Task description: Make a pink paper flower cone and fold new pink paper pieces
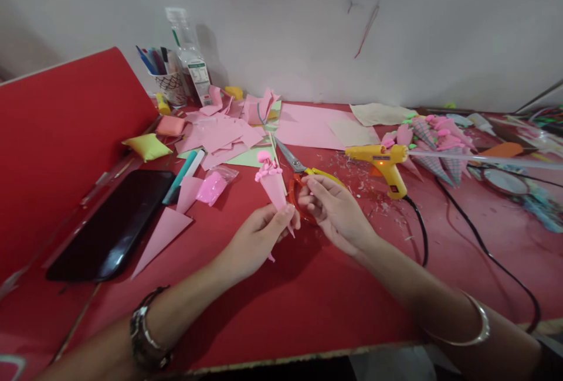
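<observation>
Item, centre of the frame: slim pink paper cone [274, 189], crowned with bright pink clay-like blobs [267, 166]; I log it as the principal piece. Held by: my left hand [259, 231], fingers closed about the narrow lower part. Long axis: steep, slightly tilted, crown towards the upper left, point towards the lower right

Item, right of the cone: my right hand [338, 212], fingers drawn together in a pinch, a tiny pink speck [312, 194] apparently between the tips; too small for me to identify

Governing relation, in my judgement: the crown lies up and left of the right fingers, near but apart; the left fingers are nearer the cone's point, the right ones off its right flank

Item, behind the right hand: metal-bladed scissors [290, 156] with orange and yellow handles, blades aimed at the upper left; whether the fingers touch them I cannot tell

Item, right of centre: yellow glue gun [387, 165] with black cord, small orange light showing

Support for loose items: red counter [334, 310]
</observation>
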`<state>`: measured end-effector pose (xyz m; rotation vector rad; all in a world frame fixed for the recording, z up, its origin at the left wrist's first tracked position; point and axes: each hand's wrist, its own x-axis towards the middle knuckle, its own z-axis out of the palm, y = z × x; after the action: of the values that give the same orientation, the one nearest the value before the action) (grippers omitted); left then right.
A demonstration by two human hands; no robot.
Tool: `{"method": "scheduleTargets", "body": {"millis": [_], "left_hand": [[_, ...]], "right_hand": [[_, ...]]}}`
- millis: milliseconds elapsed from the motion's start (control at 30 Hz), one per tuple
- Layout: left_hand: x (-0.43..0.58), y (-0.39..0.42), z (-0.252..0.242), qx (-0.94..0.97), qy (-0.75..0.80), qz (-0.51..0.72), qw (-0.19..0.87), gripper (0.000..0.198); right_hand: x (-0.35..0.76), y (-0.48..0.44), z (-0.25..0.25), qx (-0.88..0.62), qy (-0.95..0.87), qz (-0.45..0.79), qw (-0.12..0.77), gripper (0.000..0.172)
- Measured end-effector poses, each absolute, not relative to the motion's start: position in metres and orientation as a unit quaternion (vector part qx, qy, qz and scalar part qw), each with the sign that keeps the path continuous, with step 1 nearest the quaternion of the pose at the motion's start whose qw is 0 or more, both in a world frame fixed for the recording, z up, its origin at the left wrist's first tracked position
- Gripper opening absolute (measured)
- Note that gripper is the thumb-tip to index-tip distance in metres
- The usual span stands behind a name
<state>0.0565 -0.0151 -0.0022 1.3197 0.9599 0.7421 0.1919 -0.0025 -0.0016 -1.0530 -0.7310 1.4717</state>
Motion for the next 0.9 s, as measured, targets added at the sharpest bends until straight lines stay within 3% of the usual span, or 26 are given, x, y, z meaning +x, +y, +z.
{"method": "scheduleTargets", "body": {"millis": [300, 633, 900], "left_hand": [[0.0565, -0.0146, -0.0028, 0.575, 0.422, 0.321, 0.623, 0.031], [0.0562, -0.0149, 0.0000, 0.575, 0.425, 0.319, 0.622, 0.030], [0.0558, -0.0152, -0.0003, 0.581, 0.423, 0.316, 0.619, 0.029]], "right_hand": [[0.1942, -0.0043, -0.0019, -0.438, -0.352, 0.621, 0.546, 0.023], [0.1937, -0.0010, -0.0030, -0.445, -0.286, 0.604, 0.596, 0.003], [0.1931, -0.0012, -0.0013, -0.435, -0.277, 0.626, 0.585, 0.011]]}}
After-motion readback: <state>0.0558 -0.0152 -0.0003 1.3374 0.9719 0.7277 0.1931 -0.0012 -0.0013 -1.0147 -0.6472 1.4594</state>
